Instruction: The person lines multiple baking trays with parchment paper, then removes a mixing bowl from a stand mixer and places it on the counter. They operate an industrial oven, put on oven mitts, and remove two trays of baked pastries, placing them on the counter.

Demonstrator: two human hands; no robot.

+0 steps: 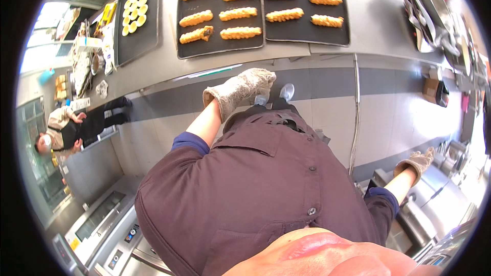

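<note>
My left hand wears a thick beige knitted oven glove. It hangs in front of my body, just below the steel counter's edge, with the fingers stretched forward and nothing seen in it. Out to my right side, my right hand wears a matching glove, its fingers apart and holding nothing visible. On the counter lie two black baking trays side by side, the left tray and the right tray. Both carry rows of golden, ridged, stick-shaped pastries. Neither hand touches the trays.
A third dark tray holds small pale-yellow cups at the left. Metal pans stand at the right end of the counter. A co-worker is at the far left. Oven-like equipment stands behind me; steel units are near my right hand.
</note>
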